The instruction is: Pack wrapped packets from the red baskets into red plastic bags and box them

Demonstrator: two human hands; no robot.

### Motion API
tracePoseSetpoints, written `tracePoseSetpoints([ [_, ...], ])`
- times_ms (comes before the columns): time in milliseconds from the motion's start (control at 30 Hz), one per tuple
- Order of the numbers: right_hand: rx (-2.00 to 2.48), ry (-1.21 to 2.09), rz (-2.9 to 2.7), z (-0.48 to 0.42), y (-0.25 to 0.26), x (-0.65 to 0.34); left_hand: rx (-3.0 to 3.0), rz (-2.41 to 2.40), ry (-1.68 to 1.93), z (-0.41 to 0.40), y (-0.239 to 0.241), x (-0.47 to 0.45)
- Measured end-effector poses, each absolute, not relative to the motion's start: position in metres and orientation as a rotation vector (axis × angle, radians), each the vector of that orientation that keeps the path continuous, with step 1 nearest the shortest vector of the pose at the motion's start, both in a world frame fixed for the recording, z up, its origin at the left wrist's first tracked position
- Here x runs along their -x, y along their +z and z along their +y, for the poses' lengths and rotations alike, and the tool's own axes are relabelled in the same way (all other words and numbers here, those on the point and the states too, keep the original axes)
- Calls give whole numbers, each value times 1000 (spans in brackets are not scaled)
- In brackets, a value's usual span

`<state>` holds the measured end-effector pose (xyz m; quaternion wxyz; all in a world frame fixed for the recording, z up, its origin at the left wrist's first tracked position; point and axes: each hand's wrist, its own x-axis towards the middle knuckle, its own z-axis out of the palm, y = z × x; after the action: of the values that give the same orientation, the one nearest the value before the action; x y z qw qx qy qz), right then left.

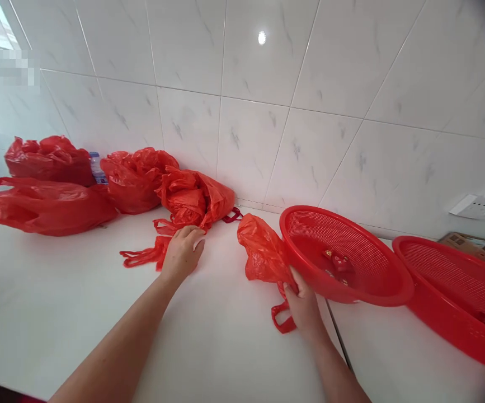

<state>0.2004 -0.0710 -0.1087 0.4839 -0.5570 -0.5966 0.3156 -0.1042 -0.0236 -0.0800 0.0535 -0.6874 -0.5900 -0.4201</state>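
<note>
My left hand (183, 252) rests fingers-down on a crumpled red plastic bag (194, 198) lying on the white counter, its fingers closing on the bag's handles (147, 254). My right hand (303, 305) grips the near rim of a tilted red mesh basket (372, 280) together with the lower end of another red plastic bag (263, 252). A few small red items (339, 262) lie inside that basket.
More red bags (135, 179) sit against the tiled wall at the left, with a small bottle (97, 167) between them. A second red basket (456, 296) stands at the right. A wall socket (475, 207) and a cardboard box (472, 246) lie beyond it.
</note>
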Motion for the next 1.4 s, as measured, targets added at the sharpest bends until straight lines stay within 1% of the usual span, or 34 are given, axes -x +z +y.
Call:
tracePoseSetpoints([
  [133, 1347, 147, -1828, -86, -105, -181, 2152, -1363, -1518, -50, -70, 59],
  [200, 1377, -54, -1955, -94, -102, -171, 2269, -1111, -1533, -64, -68, 34],
  [267, 1404, -169, -2050, -101, -101, -161, 2360, -1041, -1557, -74, -69, 14],
  [333, 1417, -178, -2136, -106, -100, -152, 2379, -1254, -1631, -75, -73, 1],
  [400, 1421, -104, -2214, -108, -102, -147, 2348, -1583, -1678, -68, -81, -2],
  [467, 1428, -16, -2266, -109, -103, -145, 2333, -1778, -1702, -56, -90, 5],
  [567, 1466, 76, -2268, -106, -105, -148, 2316, -1868, -1806, -38, -100, 26],
  [633, 1524, 119, -2222, -103, -104, -154, 2219, -1947, -1947, -29, -101, 42],
  [767, 1668, 103, -2016, -96, -100, -171, 1831, -2106, -2203, -19, -93, 71],
  [867, 1716, 77, -1892, -91, -98, -182, 1600, -2133, -2271, -17, -89, 87],
  [933, 1712, 108, -1852, -89, -98, -185, 1597, -2121, -2188, -18, -88, 91],
  [1100, 1672, 250, -1814, -90, -91, -185, 2012, -1757, -1491, -30, -80, 74],
  [1167, 1636, 298, -1858, -92, -86, -190, 2157, -1685, -1401, -33, -77, 65],
  [1200, 1624, 310, -1886, -94, -84, -194, 2220, -1711, -1434, -33, -77, 62],
  [1300, 1670, 256, -1945, -103, -73, -211, 2286, -1945, -1698, -29, -76, 61],
  [1400, 1680, -60, -1939, -121, -54, -218, 2164, -2082, -2073, -30, -69, 61],
])
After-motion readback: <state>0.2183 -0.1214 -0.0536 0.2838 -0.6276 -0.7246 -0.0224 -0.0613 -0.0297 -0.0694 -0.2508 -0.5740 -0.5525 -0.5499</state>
